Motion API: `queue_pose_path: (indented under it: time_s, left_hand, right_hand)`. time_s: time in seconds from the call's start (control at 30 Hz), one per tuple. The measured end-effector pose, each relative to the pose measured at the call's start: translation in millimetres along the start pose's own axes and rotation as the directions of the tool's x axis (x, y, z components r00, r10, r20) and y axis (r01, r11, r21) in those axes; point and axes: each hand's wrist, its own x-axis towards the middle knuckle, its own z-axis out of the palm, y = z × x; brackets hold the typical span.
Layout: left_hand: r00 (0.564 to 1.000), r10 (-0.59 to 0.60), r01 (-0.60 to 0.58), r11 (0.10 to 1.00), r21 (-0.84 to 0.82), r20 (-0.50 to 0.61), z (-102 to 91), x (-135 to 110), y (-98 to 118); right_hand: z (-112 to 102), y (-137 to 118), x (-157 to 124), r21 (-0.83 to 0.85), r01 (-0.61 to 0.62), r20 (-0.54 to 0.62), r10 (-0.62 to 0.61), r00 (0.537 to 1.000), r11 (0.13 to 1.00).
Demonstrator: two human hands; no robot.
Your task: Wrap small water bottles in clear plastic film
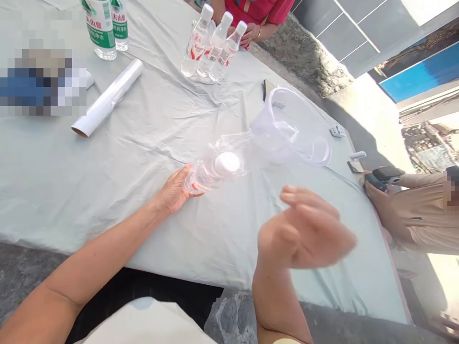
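My left hand (175,189) is wrapped round the lower part of a clear plastic bottle (202,177), tilted with its white cap (228,163) towards the right. Thin clear film (233,139) lies around the bottle's upper part, and whether it is attached I cannot tell. To the right of that stands a translucent, round-rimmed plastic thing (267,122), touching or very near the film. My right hand (304,229) hovers over the near side of the table, blurred by motion. Its fingers are bent with the thumb apart from them, and nothing shows between them.
Three capped water bottles (211,55) stand together at the far side, near a person in red (265,14). A white roll (107,100) lies at the left, below larger green-labelled bottles (102,28). Another person (423,205) is at the right edge of the cloth-covered table (143,191).
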Motion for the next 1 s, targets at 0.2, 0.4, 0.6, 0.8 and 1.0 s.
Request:
queue_pose_path:
  time_s: [0.2,0.4,0.6,0.8,1.0]
  left_hand:
    - [0.984,0.179,-0.179,0.984,-0.024,-0.004,-2.9,2,11]
    - [0.971,0.227,-0.238,0.949,-0.208,-0.078,-8.0,3,20]
    - [0.975,0.137,-0.095,0.968,-0.233,0.173,-8.5,-1,13]
    - [0.996,-0.021,0.027,0.997,-0.072,0.082,-10.3,11,-6]
    - [0.994,-0.060,0.056,0.997,0.044,0.095,-7.9,13,-9]
  right_hand:
    - [32,-7,41,0.082,-0.022,0.535,-0.025,0.845,0.996]
    - [73,-1,31,0.431,-0.319,0.280,0.211,0.937,0.844]
    - [48,-10,35,0.395,-0.325,0.092,0.315,0.945,0.859]
    - [69,37,89,0.354,-0.447,0.288,0.359,0.888,0.822]
    - [106,106,234,0.183,-0.199,0.105,0.182,0.978,0.963]
